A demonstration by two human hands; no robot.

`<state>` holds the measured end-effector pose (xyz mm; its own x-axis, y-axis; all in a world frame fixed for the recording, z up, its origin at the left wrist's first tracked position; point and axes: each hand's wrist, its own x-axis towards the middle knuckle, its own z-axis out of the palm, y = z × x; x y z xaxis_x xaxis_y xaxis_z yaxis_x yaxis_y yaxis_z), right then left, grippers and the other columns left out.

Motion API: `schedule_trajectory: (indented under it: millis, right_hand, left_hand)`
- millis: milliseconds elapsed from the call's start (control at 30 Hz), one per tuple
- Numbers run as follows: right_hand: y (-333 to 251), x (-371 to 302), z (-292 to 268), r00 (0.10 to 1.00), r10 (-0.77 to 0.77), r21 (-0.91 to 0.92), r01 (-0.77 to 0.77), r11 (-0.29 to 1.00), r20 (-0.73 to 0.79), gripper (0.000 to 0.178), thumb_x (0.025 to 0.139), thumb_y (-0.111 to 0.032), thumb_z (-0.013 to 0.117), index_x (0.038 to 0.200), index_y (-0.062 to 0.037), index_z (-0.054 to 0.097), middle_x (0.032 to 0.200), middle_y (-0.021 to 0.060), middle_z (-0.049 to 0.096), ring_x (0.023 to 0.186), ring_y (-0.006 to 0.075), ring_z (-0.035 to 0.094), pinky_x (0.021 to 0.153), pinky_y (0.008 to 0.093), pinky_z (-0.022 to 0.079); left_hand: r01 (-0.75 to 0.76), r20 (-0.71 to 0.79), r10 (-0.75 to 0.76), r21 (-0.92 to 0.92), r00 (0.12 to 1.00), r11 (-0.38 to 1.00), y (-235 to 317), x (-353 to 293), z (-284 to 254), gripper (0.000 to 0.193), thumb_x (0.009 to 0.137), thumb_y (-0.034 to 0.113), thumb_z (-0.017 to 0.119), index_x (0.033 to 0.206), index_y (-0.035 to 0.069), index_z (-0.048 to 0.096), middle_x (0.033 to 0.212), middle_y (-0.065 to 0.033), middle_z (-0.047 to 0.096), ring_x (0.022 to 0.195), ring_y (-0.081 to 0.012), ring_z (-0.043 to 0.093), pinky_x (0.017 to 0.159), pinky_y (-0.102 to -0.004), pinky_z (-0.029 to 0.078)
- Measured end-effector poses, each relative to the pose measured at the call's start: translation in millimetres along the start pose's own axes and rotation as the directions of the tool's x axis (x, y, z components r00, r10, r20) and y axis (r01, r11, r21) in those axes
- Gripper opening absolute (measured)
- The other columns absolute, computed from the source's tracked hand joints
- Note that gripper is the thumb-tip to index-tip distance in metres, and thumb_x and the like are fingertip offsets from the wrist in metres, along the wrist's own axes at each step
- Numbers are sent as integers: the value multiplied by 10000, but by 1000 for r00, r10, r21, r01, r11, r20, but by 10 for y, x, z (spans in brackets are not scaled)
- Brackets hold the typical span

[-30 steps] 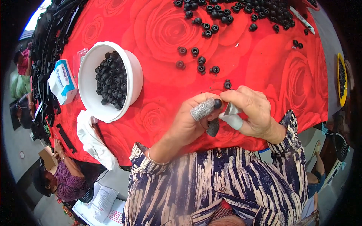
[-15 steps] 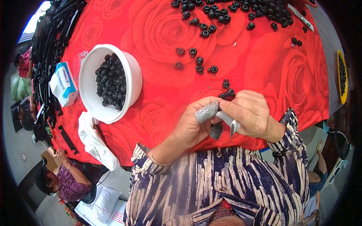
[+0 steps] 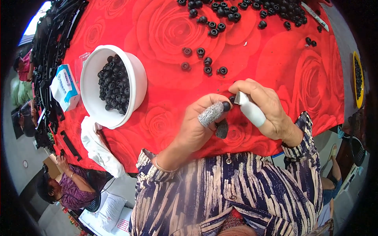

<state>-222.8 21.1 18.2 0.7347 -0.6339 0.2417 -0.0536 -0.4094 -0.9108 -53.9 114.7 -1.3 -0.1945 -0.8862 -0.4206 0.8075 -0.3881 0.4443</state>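
My left hand has grey speckled finger covers on two fingers. It pinches a small round black plastic part between thumb and covered fingertip. Just to its right, my right hand is closed round a small white-handled blade. The short metal end points up and left, a little apart from the left hand. Another dark piece shows by the metal end, and I cannot tell whether the right fingers touch it. Several matching black parts lie on the red cloth beyond my hands.
A white bowl of black parts stands at the left, beside a tissue box and a white cloth. Long black strips pile up far left. More parts are heaped at the back. A co-worker sits lower left.
My right hand has moved up and away from the left hand. Its blade has swung from pointing down to pointing up and left. The black part now shows in my left fingertips.
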Motion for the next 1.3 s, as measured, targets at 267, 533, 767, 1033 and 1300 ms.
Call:
schedule_trajectory:
  millis: [267,533,767,1033,1300]
  right_hand:
    - [19,-5,10,999,48,-97,-46,994,25,276,778,-66,596,1035,18,540,810,158,551,706,321,577,605,367,462]
    - [37,-11,8,999,16,-71,-13,997,45,229,800,-14,574,1018,46,536,792,139,535,664,267,547,587,321,424]
    - [44,-10,17,999,23,-108,-18,994,39,268,756,-51,611,1004,25,544,792,155,551,683,317,573,583,368,456]
    - [117,-23,69,994,-110,-186,107,977,-7,269,748,-69,637,979,34,544,752,145,536,642,304,566,559,365,459]
    - [-68,-21,27,992,-114,-191,101,976,-58,349,689,-51,698,1003,38,574,720,104,536,584,248,550,485,347,440]
  left_hand:
    - [-30,17,30,15,999,999,-6,-6,-2,213,897,136,564,1065,6,558,971,-17,603,804,-45,527,707,-191,411]
    - [-15,0,15,29,1000,999,12,1,35,208,906,138,551,1068,9,556,991,-19,607,812,-46,526,717,-191,407]
    - [-36,-40,40,95,998,995,7,-6,46,212,910,163,551,1059,14,560,893,15,572,725,-39,466,638,-189,373]
    - [-26,-72,31,71,997,997,-24,-27,31,191,905,175,562,1025,26,574,822,28,563,688,-35,462,605,-184,371]
    - [22,-75,-28,-84,997,996,-4,-17,56,175,884,158,589,987,17,595,857,2,599,721,-53,494,641,-190,395]
